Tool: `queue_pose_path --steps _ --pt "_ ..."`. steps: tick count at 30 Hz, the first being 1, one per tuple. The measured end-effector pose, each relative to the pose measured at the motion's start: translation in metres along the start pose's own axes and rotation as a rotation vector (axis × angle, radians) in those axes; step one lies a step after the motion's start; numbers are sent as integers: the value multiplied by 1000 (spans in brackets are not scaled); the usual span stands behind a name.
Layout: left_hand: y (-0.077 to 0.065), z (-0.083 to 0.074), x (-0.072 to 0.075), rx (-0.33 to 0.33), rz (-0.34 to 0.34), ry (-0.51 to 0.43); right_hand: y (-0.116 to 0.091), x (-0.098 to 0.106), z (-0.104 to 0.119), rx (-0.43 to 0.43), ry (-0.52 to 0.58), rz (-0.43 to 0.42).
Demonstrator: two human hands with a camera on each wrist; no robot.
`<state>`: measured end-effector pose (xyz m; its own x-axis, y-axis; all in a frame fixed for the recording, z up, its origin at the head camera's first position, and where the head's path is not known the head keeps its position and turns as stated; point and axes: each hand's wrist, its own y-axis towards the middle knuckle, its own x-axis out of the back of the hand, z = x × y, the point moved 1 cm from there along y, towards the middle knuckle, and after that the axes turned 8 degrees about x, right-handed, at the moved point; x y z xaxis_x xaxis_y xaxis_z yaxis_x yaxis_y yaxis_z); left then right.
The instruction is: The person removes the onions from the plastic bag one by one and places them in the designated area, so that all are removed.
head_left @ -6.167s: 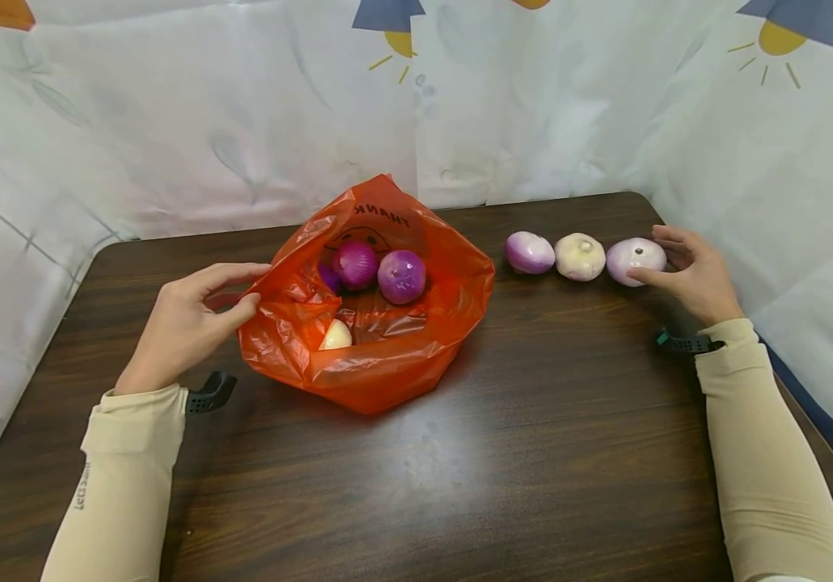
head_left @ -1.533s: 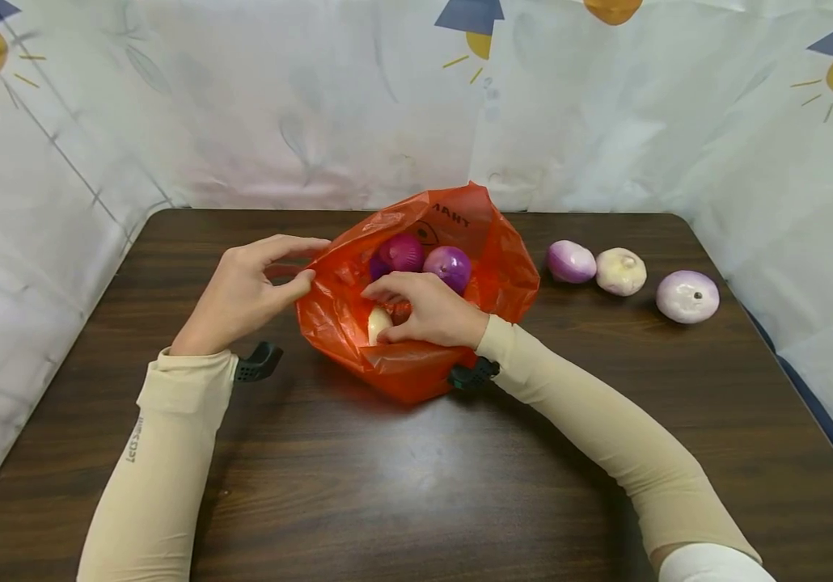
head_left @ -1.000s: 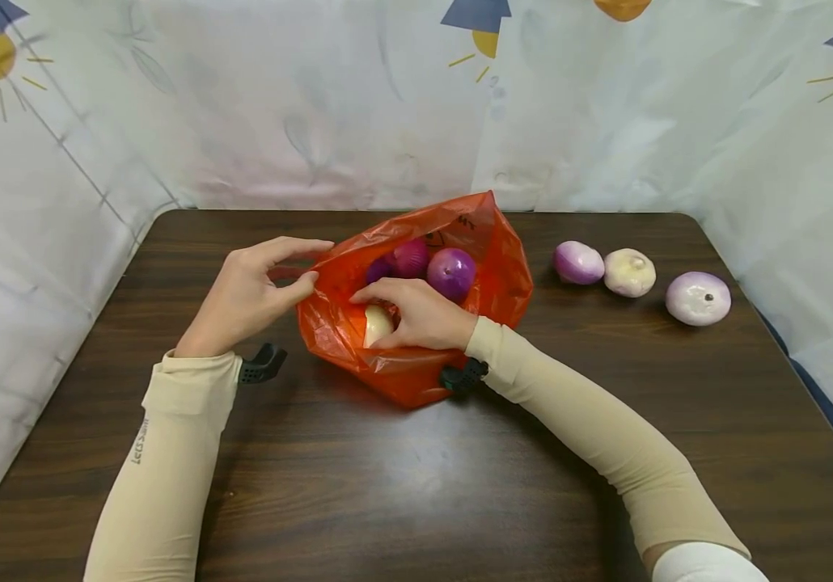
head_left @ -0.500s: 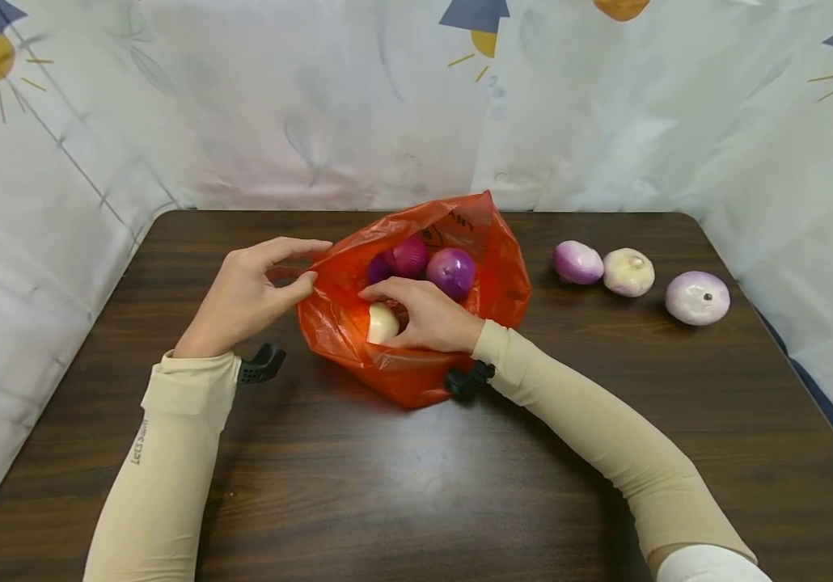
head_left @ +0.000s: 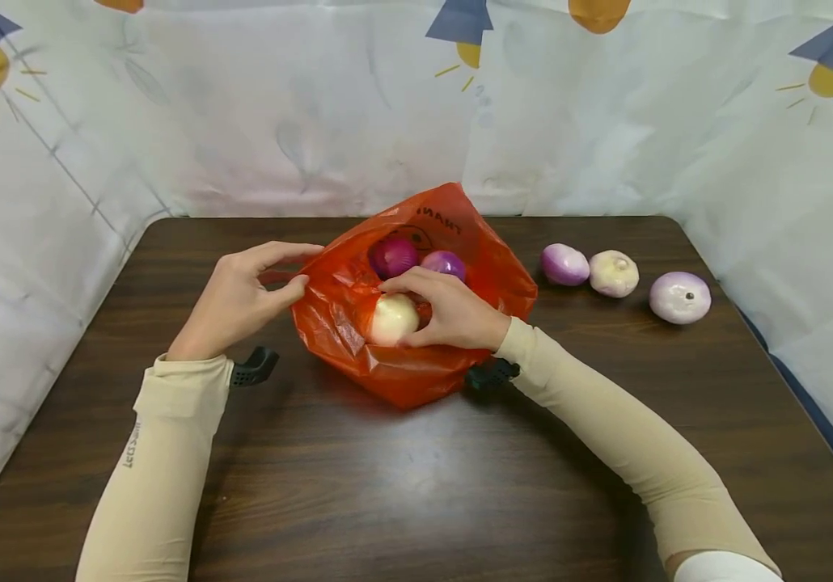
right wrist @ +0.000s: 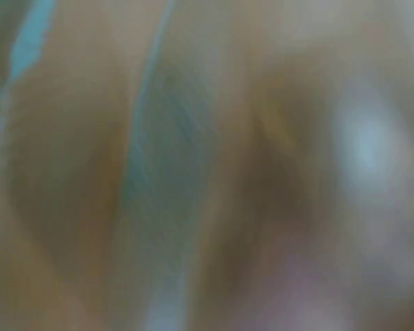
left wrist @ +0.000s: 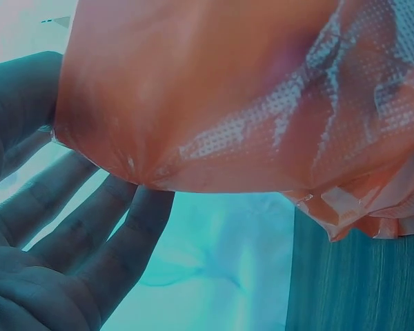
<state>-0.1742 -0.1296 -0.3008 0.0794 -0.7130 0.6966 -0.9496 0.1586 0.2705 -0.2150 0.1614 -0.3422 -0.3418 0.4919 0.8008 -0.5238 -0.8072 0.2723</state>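
A white printed cloth (head_left: 300,97) hangs at twelve o'clock behind a dark wood-grain table (head_left: 387,493), and the onion being handled sits inside the bag on that table. This red-orange plastic bag (head_left: 395,384), thin, glossy and creased, gapes wide, with dark lettering and a face drawing on its far wall. Taking the bag as the dial, the left hand (head_left: 234,303) is at nine o'clock, thumb and fingers spread apart at the rim; I cannot tell whether they pinch the film. The right hand (head_left: 453,311) reaches in from four o'clock, its thumb and fingers pinching the pale onion (head_left: 393,320), which is creamy, smooth and shiny, near the middle toward eight; the right wrist view is a blur. A lilac-white onion (head_left: 680,297) lies on the table at three o'clock. Inside the bag, a magenta onion (head_left: 393,257) sits at eleven and a glossy purple onion (head_left: 446,263) at one. Nearer than the lilac-white one, toward half past two, are a cream onion (head_left: 614,273) and, just beside it, a pinkish-purple onion (head_left: 564,264)
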Motion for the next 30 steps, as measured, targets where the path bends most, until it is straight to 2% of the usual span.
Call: queue_pose_path --steps 16,22,30 --pt "0 1 -1 3 11 1 -23 30 7 45 44 -130" --pt "0 1 -1 3 6 7 -31 39 8 -3 1 -155" --pt "-1 1 -1 0 7 -4 -41 54 11 38 -23 -221"
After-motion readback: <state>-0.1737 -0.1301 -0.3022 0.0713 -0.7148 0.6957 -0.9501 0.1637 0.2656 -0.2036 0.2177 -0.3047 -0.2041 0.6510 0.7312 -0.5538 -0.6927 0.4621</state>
